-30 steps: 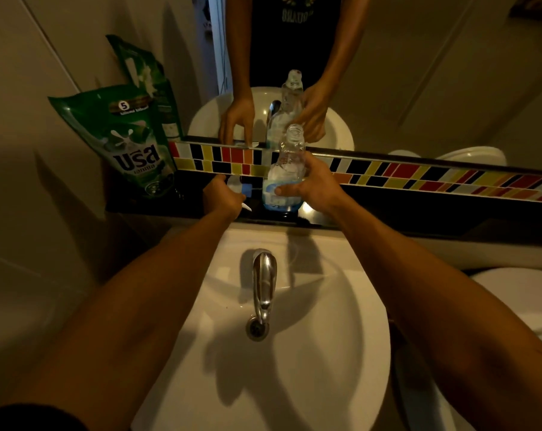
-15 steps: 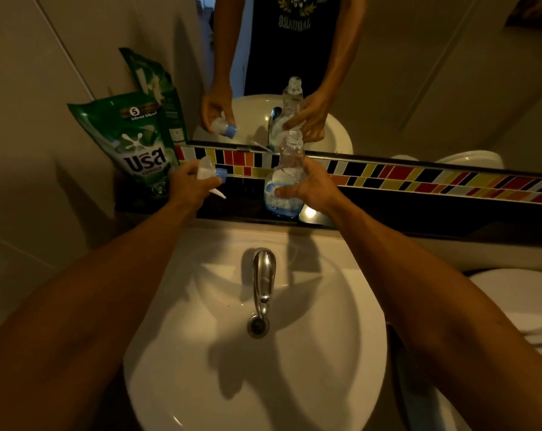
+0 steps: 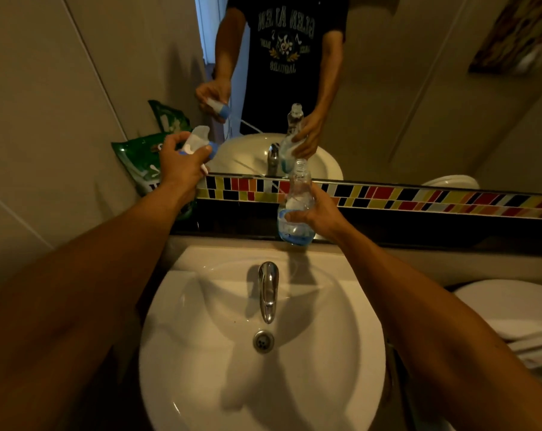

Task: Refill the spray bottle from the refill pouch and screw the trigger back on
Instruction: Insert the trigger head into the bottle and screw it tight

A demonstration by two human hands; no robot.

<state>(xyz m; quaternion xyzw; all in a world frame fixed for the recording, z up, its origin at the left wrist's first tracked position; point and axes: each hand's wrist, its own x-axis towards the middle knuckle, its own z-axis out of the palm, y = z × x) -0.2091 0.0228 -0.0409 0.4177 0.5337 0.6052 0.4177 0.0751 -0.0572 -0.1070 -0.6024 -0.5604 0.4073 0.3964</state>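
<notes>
My right hand (image 3: 318, 214) grips a clear spray bottle (image 3: 296, 206) with a little blue liquid at its bottom; its neck is uncapped and it stands upright over the dark ledge (image 3: 419, 231). My left hand (image 3: 181, 160) holds the white-and-blue trigger head (image 3: 198, 141) up and to the left, its thin dip tube trailing down to the right. The green refill pouch (image 3: 139, 160) leans against the left wall behind my left hand, partly hidden by it.
A white basin (image 3: 217, 384) with a chrome tap (image 3: 268, 290) lies below the ledge. A mirror above the coloured tile strip (image 3: 419, 197) reflects the person, bottle and trigger. A white toilet lid (image 3: 506, 306) with folded white cloth is at the right.
My left hand has lifted the trigger head off the ledge and raised it up and left, in front of the pouch. The bottle stays held in my right hand. The camera tilted.
</notes>
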